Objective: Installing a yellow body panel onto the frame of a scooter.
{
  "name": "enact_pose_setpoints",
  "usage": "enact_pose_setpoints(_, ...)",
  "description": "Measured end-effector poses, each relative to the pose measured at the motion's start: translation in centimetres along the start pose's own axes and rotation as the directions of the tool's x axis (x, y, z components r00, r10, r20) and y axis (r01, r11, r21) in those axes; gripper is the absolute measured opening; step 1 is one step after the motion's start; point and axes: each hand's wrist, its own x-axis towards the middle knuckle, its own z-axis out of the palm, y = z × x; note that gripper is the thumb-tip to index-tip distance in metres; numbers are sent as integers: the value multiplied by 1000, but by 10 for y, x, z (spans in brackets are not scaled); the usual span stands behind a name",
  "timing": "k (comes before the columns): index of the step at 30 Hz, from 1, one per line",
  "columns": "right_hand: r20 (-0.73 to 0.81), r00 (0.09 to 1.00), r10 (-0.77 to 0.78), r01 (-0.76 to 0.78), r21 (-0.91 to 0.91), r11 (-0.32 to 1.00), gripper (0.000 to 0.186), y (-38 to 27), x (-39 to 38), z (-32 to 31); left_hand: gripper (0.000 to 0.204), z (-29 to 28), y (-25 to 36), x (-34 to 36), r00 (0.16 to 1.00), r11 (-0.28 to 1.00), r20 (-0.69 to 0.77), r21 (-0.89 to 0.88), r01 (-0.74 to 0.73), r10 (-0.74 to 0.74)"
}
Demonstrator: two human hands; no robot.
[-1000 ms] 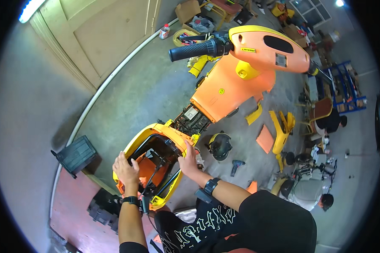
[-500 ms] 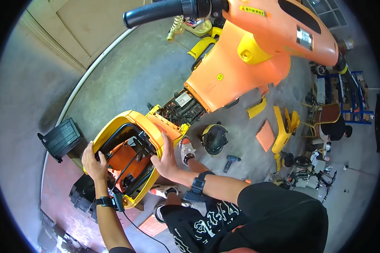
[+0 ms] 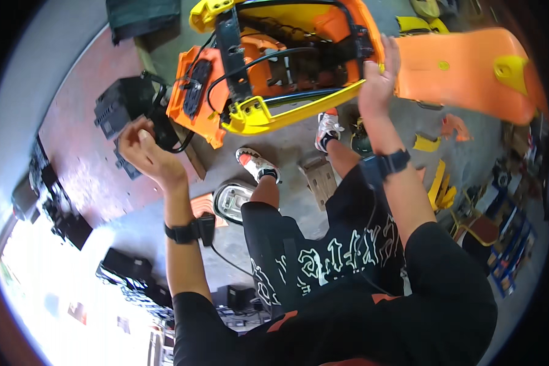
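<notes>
The rear body of a scooter (image 3: 293, 110), yellow and orange with a black frame and cables inside its opening, fills the upper middle of the head view. My right hand (image 3: 378, 79) grips the right edge of that housing. An orange piece with a black fitting (image 3: 210, 97) hangs at its left end. My left hand (image 3: 145, 149) is below and left of this piece, off the housing, with loosely bent fingers apart and nothing visible in them, in front of a black box (image 3: 125, 107).
The scooter's orange front body (image 3: 451, 67) extends rightward. Yellow panels (image 3: 439, 189) lie at the right, near a chair (image 3: 473, 226) and blue rack (image 3: 509, 262). A wooden block (image 3: 317, 183) and silver-rimmed part (image 3: 232, 201) lie by my feet. A dark bin (image 3: 143, 18) stands upper left.
The view has swung, so the rear housing now sits higher and turned. My left hand has come off the housing's rim and moved out to the left; my right hand stays on its edge.
</notes>
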Motion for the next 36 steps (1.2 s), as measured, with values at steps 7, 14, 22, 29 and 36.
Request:
enact_pose_setpoints(7, -6, 998, -55, 54, 276, 960, 26, 1, -14, 10, 24, -24, -84, -181, 740, 757, 408, 621, 204, -535)
enact_pose_setpoints(14, 49, 880, -473, 470, 56, 881, 38, 30, -4, 2, 41, 25, -134, -239, 235, 922, 891, 377, 92, -388)
enact_pose_setpoints(22, -139, 698, -702, 716, 103, 691, 42, 65, 1, 16, 83, 32, -113, -158, 424, 944, 849, 327, 46, -315)
enact_pose_setpoints(29, -92, 653, -751, 757, 75, 649, 45, 76, 3, 10, 70, 36, -22, -195, 575, 632, 550, -109, 768, -605)
enact_pose_setpoints(36, -253, 641, -725, 757, 48, 652, 29, 65, -8, 23, 54, 38, -45, -219, 760, 816, 393, -40, 577, -518)
